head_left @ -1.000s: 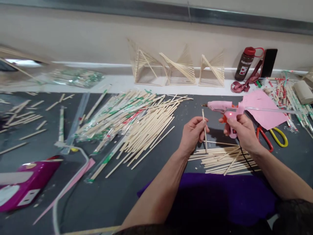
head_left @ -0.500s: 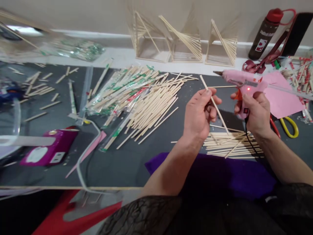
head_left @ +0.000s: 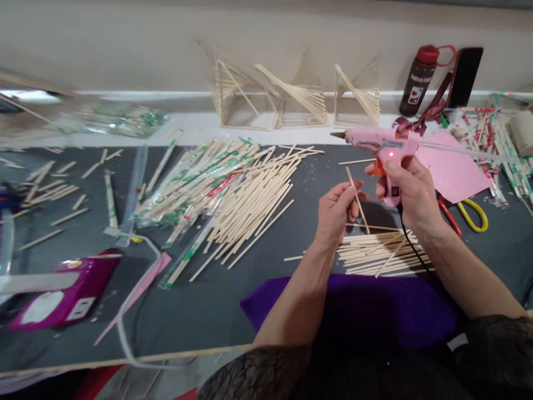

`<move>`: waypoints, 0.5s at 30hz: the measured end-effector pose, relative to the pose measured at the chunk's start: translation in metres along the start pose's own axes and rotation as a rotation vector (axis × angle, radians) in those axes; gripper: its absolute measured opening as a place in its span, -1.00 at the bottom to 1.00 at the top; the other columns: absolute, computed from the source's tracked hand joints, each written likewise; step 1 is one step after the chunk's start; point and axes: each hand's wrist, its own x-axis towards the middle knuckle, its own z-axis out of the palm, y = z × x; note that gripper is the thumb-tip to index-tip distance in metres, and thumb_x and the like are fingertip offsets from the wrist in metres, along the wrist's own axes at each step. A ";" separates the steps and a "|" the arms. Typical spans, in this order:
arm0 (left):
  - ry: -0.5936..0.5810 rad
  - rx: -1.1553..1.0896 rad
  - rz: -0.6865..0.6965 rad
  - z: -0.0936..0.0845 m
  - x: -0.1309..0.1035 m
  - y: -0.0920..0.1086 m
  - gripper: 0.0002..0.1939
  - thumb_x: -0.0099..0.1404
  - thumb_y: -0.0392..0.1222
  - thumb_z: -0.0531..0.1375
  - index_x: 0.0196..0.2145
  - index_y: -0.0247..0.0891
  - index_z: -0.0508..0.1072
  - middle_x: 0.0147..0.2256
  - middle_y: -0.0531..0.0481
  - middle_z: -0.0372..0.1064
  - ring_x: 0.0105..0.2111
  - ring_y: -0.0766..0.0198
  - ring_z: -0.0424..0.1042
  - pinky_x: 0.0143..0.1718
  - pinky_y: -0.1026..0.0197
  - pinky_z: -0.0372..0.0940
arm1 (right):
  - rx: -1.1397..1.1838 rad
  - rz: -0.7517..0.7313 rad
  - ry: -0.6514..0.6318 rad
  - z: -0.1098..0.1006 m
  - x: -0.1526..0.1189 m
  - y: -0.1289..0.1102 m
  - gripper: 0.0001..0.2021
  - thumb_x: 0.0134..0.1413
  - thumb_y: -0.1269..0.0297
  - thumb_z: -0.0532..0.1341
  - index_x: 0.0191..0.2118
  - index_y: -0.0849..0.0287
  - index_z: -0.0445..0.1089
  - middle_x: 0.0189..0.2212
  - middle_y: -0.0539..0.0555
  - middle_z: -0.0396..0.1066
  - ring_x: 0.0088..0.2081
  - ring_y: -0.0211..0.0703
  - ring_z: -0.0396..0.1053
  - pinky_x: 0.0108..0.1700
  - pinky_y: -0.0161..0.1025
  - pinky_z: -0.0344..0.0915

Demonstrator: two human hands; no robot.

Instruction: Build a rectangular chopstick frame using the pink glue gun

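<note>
Between the fingertips of my left hand (head_left: 336, 211) is a thin wooden stick (head_left: 360, 206), tilted, its lower end above other sticks on the table. My right hand (head_left: 410, 191) is wrapped round a pink hot glue gun (head_left: 381, 141) with an orange trigger. Its red light is lit and its nozzle points left, above and apart from the held stick. A clear glue stick (head_left: 462, 150) extends from its back. Under both hands lies a pile of bare sticks (head_left: 370, 253), with the gun's black cord across it.
A larger heap of sticks (head_left: 250, 205) and wrapped sticks (head_left: 200, 175) lie left of centre. Stick frames (head_left: 306, 100) stand along the wall beside a bottle (head_left: 418, 80) and a phone (head_left: 465, 76). Yellow-and-red-handled scissors (head_left: 474, 216), pink paper (head_left: 453, 172) and purple cloth (head_left: 270, 294) lie nearby.
The view has tilted up and shifted, so the scene sits lower and further left. My left hand still holds the stick, now turned more steeply; my right hand keeps the glue gun.
</note>
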 end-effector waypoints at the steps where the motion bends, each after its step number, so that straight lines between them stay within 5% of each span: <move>1: 0.013 0.020 0.010 -0.002 0.000 0.003 -0.66 0.12 0.00 0.33 -0.22 -0.27 0.56 -0.54 0.10 0.45 -0.73 0.52 0.12 -0.71 0.37 -0.01 | -0.001 0.007 0.004 -0.001 0.000 -0.001 -0.64 0.15 -0.12 0.25 -0.22 0.09 0.32 -0.29 0.01 0.53 -0.54 -0.39 0.33 -0.55 -0.37 0.28; 7: 0.056 0.062 0.004 -0.013 0.002 0.011 -0.58 0.18 -0.12 0.24 0.00 -0.25 0.52 -0.54 0.11 0.45 -0.73 0.52 0.06 -0.70 0.38 -0.04 | -0.053 0.036 0.046 -0.026 -0.003 0.003 -0.66 0.09 -0.07 0.30 -0.24 0.11 0.37 -0.32 0.03 0.55 -0.58 -0.36 0.32 -0.58 -0.34 0.27; 15: 0.123 0.091 0.025 -0.019 0.001 0.004 -0.70 0.25 -0.04 0.28 -0.10 -0.20 0.57 -0.54 0.13 0.36 -0.66 0.49 0.10 -0.63 0.37 0.02 | -0.114 0.106 0.000 -0.033 -0.010 0.029 -0.67 0.11 -0.05 0.31 -0.25 0.14 0.41 -0.40 0.03 0.55 -0.60 -0.32 0.32 -0.61 -0.33 0.22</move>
